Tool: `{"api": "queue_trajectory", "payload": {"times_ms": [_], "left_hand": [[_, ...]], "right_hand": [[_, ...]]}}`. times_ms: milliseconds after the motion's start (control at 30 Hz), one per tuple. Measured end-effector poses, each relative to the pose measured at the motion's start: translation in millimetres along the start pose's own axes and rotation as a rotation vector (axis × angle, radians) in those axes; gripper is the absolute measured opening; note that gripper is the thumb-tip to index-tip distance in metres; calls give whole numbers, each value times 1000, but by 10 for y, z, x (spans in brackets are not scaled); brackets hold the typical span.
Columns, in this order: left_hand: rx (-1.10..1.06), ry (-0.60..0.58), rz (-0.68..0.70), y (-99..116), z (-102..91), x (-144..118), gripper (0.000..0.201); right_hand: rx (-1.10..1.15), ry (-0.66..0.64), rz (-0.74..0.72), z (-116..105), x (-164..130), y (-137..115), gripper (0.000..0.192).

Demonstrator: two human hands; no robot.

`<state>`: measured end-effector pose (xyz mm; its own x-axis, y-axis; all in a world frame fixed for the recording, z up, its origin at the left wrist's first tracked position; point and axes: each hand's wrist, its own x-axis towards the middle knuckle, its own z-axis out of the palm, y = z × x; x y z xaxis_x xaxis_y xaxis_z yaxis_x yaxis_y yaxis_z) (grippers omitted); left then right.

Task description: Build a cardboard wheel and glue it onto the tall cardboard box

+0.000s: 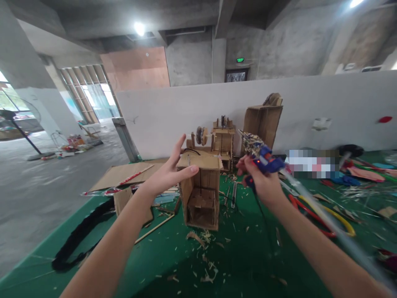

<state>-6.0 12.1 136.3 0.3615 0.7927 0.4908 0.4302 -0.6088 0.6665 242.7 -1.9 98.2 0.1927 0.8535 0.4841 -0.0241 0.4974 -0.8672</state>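
Near the middle of the table stands an upright cardboard box (202, 198), open at the front, with a shelf inside and a thin rod running down within. Corrugated wheels (201, 135) sit on an axle above its top. My left hand (169, 171) is at the box's upper left, thumb stretched across the front top edge and a finger pointing upward; whether it presses on the cardboard is unclear. To the right of the box, my right hand (263, 180) grips a blue hot glue gun (267, 159). Its crusted nozzle points up and left, and a long clear glue stick (322, 215) trails from its back.
Behind stand a smaller cardboard model (223, 142) and a taller cardboard box (263, 124) against the white partition (341, 103). Shavings litter the green tabletop (248, 256). Red and yellow handles (325, 219) lie right, a black fuzzy strip (82, 236) left, and cardboard sheet (105, 176) back left.
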Motion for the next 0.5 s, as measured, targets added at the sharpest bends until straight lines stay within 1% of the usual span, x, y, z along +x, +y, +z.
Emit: {"api": "queue_trajectory", "payload": {"times_ms": [33,100,133,200,267,333,400,500], "left_hand": [[-16,-31,-34,44,-22,-3,88],[-25,-66,-63,105,-38,-4,91],[-21,-63,-54,122,-32,-3,91],[-13,-50,-27,130,-8,2,90],[-2,-38,-5,121,17,8,91],[17,-34,28,110,28,15,89],[38,-33,58,106,28,20,85],[53,-33,57,114,22,24,80]], "right_hand": [[-7,-65,0,-93,35,-85,33],[-50,-227,53,-258,83,-252,31],[-61,-286,71,-320,94,-328,31],[-104,-360,115,-388,94,-447,33],[-173,-396,147,-390,78,-514,36],[-250,-424,143,-356,65,-531,35],[-302,-456,119,-317,62,-515,33],[-329,-505,109,-282,69,-472,36]]}}
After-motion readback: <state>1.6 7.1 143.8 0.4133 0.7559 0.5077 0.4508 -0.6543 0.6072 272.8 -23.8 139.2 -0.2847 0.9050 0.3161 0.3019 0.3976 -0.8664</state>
